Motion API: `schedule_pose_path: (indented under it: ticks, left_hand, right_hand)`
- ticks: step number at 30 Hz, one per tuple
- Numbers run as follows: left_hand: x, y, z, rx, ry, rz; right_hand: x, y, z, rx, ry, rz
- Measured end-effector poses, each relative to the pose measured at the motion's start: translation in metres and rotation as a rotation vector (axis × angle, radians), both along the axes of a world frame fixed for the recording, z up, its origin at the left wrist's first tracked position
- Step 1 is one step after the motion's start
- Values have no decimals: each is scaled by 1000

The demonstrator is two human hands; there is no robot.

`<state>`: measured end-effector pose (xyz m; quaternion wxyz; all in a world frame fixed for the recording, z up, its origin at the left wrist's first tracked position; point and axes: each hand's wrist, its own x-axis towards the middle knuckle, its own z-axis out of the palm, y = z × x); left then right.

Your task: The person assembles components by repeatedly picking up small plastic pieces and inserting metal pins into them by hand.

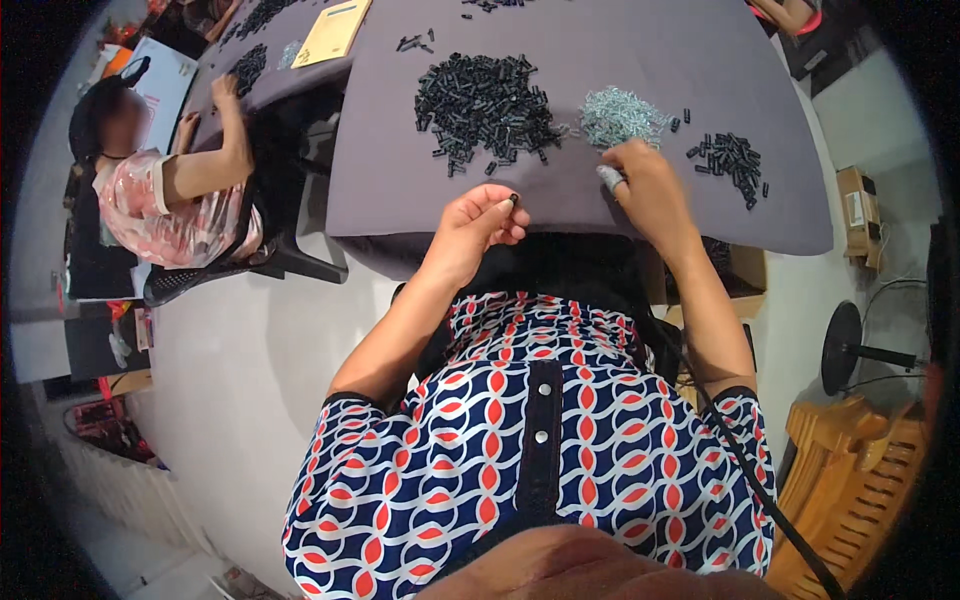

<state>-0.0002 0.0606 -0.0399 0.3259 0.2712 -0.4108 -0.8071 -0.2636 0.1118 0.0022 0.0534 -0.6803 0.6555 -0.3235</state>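
Observation:
My left hand [478, 228] is just over the near edge of the table, its thumb and fingers pinching a small black cylindrical piece [514, 199]. My right hand [648, 190] reaches to the near side of a heap of small silvery metal pieces, possibly screws [620, 112]. Its fingers are curled together, and what lies between them is hidden. A grey cover [611, 179] wraps one of its digits. Left of the silvery heap spreads a large pile of short black cylinders [482, 108]. A smaller pile of similar black pieces [732, 162] lies to the right.
A grey cloth covers the table [375, 180]. At the far left a yellow booklet [331, 33] lies near more black pieces. Another person [175, 190] sits at the left on a black chair [310, 262]. Wooden slatted furniture [850, 480] and a round black stand base [842, 335] are at right.

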Motion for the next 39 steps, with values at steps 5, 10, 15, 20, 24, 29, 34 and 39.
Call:
schedule_pose_path:
  ticks: [5, 10, 15, 20, 24, 29, 34, 39]
  left_hand:
    - [4, -1, 0, -1, -34, 19]
    - [3, 1, 3, -8, -52, 30]
    - [3, 1, 0, -19, -39, -3]
    - [7, 2, 3, -30, -53, 10]
    - [7, 3, 1, -30, -46, 20]
    - [8, 1, -1, -26, -46, 47]
    - [9, 0, -2, -21, -21, 55]
    - [12, -1, 2, -79, -29, 81]
  right_hand:
    - [2, -6, -12, 5, 173, 14]
    - [11, -3, 1, 54, 52, 49]
    - [18, -11, -2, 88, -272, 161]
    - [26, -18, -1, 330, -728, 221]
    - [25, -18, -1, 372, -815, 200]
    - [11, -22, -8, -31, -123, 104]
    - [40, -36, 2, -17, 54, 79]
    - [51, -55, -11, 108, 205, 81]
